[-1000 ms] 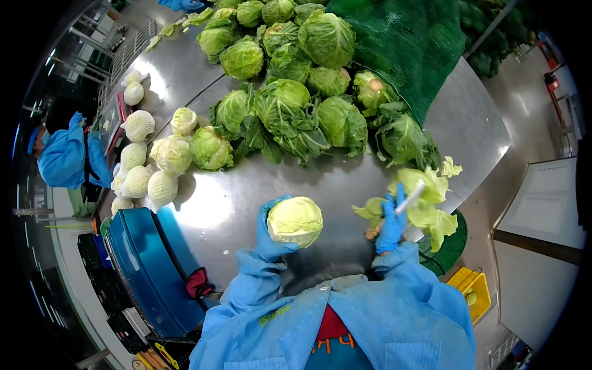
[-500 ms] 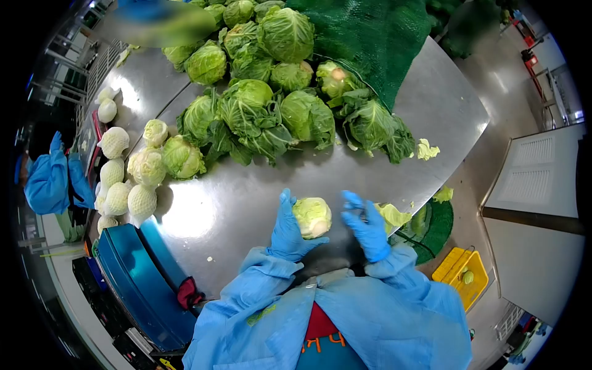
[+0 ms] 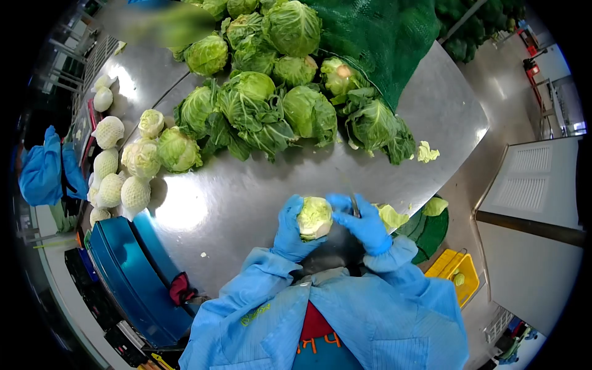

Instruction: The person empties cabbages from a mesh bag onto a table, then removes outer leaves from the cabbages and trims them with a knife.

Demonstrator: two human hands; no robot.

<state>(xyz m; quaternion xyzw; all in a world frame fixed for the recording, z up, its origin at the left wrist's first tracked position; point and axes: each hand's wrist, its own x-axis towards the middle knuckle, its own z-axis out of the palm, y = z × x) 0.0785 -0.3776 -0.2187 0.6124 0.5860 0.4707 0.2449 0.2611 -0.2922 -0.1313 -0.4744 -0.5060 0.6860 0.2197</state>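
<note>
My left hand (image 3: pixel 290 231), in a blue glove, holds a small trimmed cabbage (image 3: pixel 314 218) above the metal table (image 3: pixel 234 191). My right hand (image 3: pixel 364 223), also gloved, is at the cabbage's right side, its fingers wrapped round a knife (image 3: pixel 354 205) whose blade is blurred and hard to see. Loose pale leaves (image 3: pixel 391 217) lie beside my right hand at the table edge. Beyond my hands is a pile of green cabbages (image 3: pixel 250 108), partly under a green net (image 3: pixel 376 43).
White net-wrapped cabbages (image 3: pixel 135 194) stand at the left, near a blue bin (image 3: pixel 126 277). A yellow crate (image 3: pixel 467 279) and a green net bag (image 3: pixel 431 234) are at the right. A co-worker in blue sleeves (image 3: pixel 43 176) is at far left.
The bunch of leaves has left my right hand, which has moved in beside the cabbage. The cabbage has turned in my left hand, and the view has shifted.
</note>
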